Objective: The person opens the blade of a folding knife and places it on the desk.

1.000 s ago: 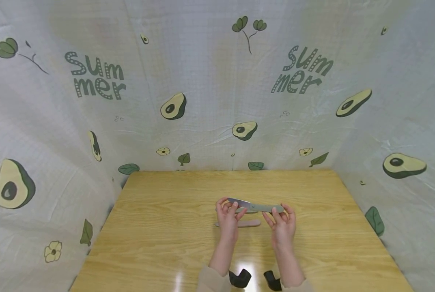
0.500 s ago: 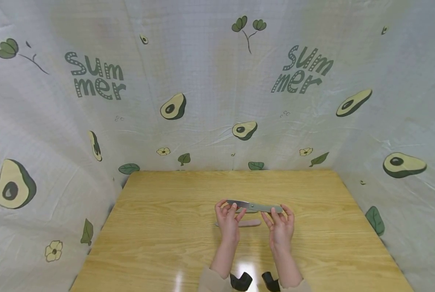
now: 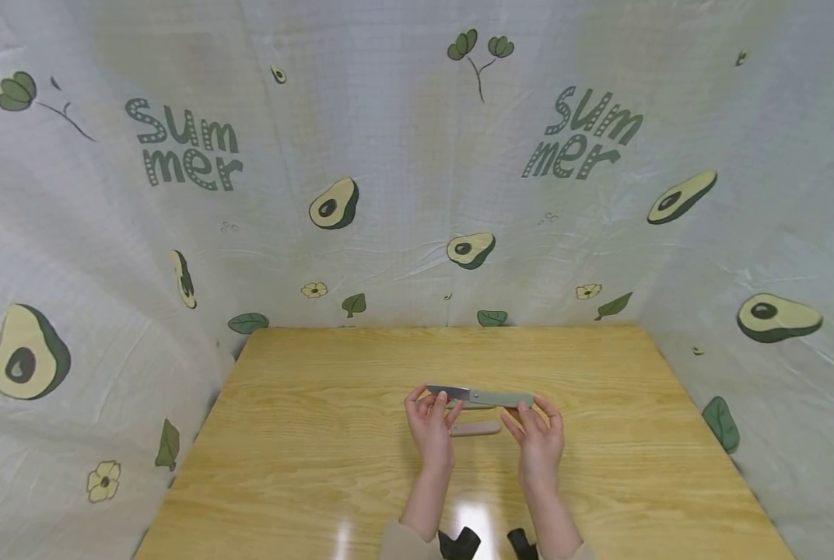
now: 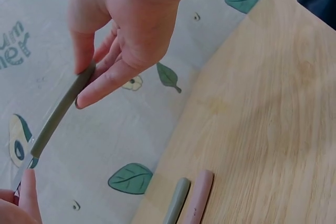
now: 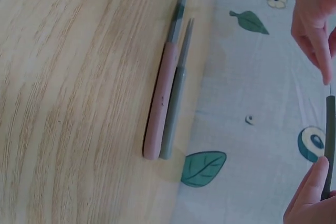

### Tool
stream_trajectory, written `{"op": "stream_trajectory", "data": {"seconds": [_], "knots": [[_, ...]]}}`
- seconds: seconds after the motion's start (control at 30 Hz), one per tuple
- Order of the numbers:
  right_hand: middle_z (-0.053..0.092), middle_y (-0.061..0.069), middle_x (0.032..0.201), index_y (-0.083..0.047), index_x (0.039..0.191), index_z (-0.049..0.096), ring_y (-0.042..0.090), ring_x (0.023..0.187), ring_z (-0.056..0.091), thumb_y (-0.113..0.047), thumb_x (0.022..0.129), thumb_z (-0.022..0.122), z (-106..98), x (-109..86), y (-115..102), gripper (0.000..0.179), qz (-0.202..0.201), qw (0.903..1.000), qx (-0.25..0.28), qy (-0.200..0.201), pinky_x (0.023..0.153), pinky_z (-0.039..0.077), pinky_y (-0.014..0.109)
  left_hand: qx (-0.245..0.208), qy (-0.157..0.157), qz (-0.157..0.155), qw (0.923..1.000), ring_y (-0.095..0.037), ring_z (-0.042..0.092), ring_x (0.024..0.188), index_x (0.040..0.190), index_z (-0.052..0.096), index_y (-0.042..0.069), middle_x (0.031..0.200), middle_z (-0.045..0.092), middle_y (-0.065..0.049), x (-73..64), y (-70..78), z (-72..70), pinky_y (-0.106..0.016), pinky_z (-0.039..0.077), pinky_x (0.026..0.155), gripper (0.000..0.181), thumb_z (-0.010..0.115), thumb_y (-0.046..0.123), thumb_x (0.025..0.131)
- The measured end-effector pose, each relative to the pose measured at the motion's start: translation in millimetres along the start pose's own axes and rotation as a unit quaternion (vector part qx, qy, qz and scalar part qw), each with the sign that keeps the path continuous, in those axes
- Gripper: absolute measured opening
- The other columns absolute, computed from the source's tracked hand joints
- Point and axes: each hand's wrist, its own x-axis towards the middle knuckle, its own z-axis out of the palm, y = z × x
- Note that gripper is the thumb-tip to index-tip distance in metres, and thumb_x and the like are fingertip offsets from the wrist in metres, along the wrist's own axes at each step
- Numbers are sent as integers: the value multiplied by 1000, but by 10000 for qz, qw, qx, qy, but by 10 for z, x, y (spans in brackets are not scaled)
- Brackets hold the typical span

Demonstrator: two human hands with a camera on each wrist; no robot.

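A knife with a grey-green handle (image 3: 497, 398) is held up over the table, nearly level, its blade to the left. My left hand (image 3: 432, 435) pinches the blade between thumb and fingers. The handle's far end is between the thumb and fingers of my right hand (image 3: 541, 447), also seen gripping it in the left wrist view. Below lie a pink-handled knife (image 5: 161, 95) and, close beside it, a slimmer grey-green-handled utensil (image 5: 174, 108) with a thin metal end. In the head view my left hand hides their metal ends.
The wooden table (image 3: 305, 435) backs onto a pale cloth (image 3: 403, 155) printed with avocados, leaves and "summer", which also hangs on both sides. Dark pieces (image 3: 460, 543) sit by the wrists at the near edge.
Both hands have shifted slightly left with the knife, which sits a little lower and more level. The left hand now covers the pink-handled knife's tip. The utensils on the table have stayed put.
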Motion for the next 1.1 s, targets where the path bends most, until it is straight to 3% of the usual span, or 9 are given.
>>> {"op": "stream_trajectory", "data": {"seconds": [0.17, 0.33, 0.57, 0.67, 0.83, 1.1], "knots": [[64, 0, 92, -5, 119, 45, 12, 89, 69, -9, 98, 58, -33, 0, 29, 24, -166, 9996, -245, 32, 79, 60, 27, 229, -96, 270, 9993, -16, 63, 83, 124, 39, -10, 91, 52, -6, -30, 16, -57, -37, 61, 79, 38, 59, -4, 92], [59, 1, 102, 7, 126, 48, 9, 92, 65, -2, 98, 56, -104, -18, 32, 31, -223, 9975, -632, -215, 80, 60, 25, 456, -235, 406, 9979, -13, 64, 82, 126, 39, -15, 91, 54, -4, -54, 40, -148, -35, 61, 79, 41, 60, -1, 93], [51, 7, 123, 11, 138, 41, 3, 98, 59, -4, 100, 53, -241, -74, 42, 43, -316, 9792, -1725, -1019, 83, 57, 21, 848, -557, 225, 9946, -13, 65, 85, 136, 29, -13, 96, 55, -6, -104, 39, -311, -32, 61, 79, 54, 60, 7, 96], [48, 15, 129, 12, 140, 38, 0, 97, 58, -4, 100, 51, -296, -92, 55, 45, -359, 9730, -1921, -1225, 82, 57, 19, 1044, -678, 142, 9921, -14, 65, 88, 137, 28, -13, 99, 54, -9, -142, 20, -394, -33, 61, 81, 55, 59, 8, 97], [42, 25, 137, 11, 142, 36, -2, 96, 56, -7, 101, 52, -374, -112, 101, 48, -182, 9638, -2265, -1395, 81, 55, 17, 1310, -807, 23, 9881, -14, 64, 90, 138, 27, -12, 102, 54, -12, -214, 0, -524, -35, 60, 84, 53, 57, 8, 98], [43, 27, 141, 9, 143, 37, 2, 96, 57, -7, 100, 51, -443, -137, 163, 48, 301, 9566, -2576, -1331, 79, 55, 18, 1567, -703, -207, 9849, -19, 62, 93, 135, 33, -13, 106, 56, -18, -261, 18, -660, -42, 59, 85, 49, 57, 7, 97]]}}
